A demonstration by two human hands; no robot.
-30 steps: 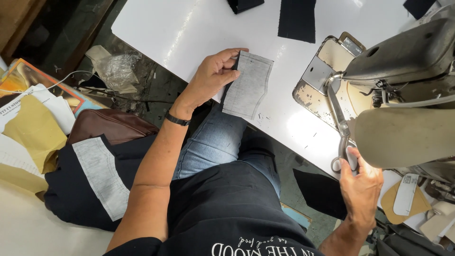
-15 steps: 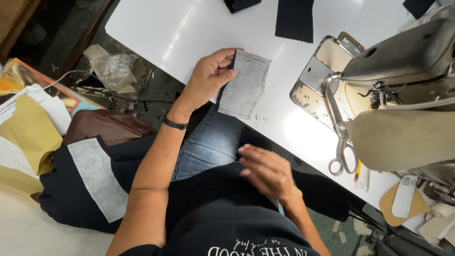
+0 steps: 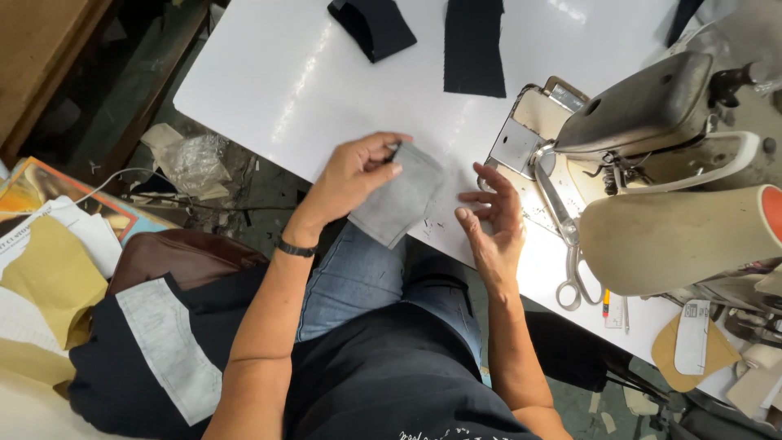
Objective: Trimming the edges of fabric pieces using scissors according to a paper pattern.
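A: Where do the hands sit?

B: The left hand [image 3: 352,173] pinches the upper edge of a small grey fabric piece [image 3: 397,195] between thumb and fingers, pressing it at the near rim of the white table [image 3: 269,90], its lower corner hanging over the edge above the lap. A dark band [image 3: 295,248] circles that wrist. The right hand [image 3: 492,218] is open and holds nothing, fingers spread and slightly curled, just beside the fabric; whether it touches the tabletop cannot be told.

A: And further out?

B: Right of that hand stands a sewing machine [image 3: 652,106], its head cut off by the frame's right edge; the needle area is hidden under the arm. A pair of metal scissors [image 3: 564,244] lies along its bed, handles toward the person. A large cream cylinder [image 3: 676,240] fills the foreground there, covering what is behind it. Near the scissors, a small pencil-like object [image 3: 606,303] is too small to make out surely.

A: The far side?

B: Two black fabric pieces: one folded [image 3: 375,26], one flat rectangle [image 3: 475,47], both clipped by the top edge. At lower left, a dark garment with a grey interfacing strip [image 3: 169,349] lies beside yellow paper patterns [image 3: 49,277], partly out of view
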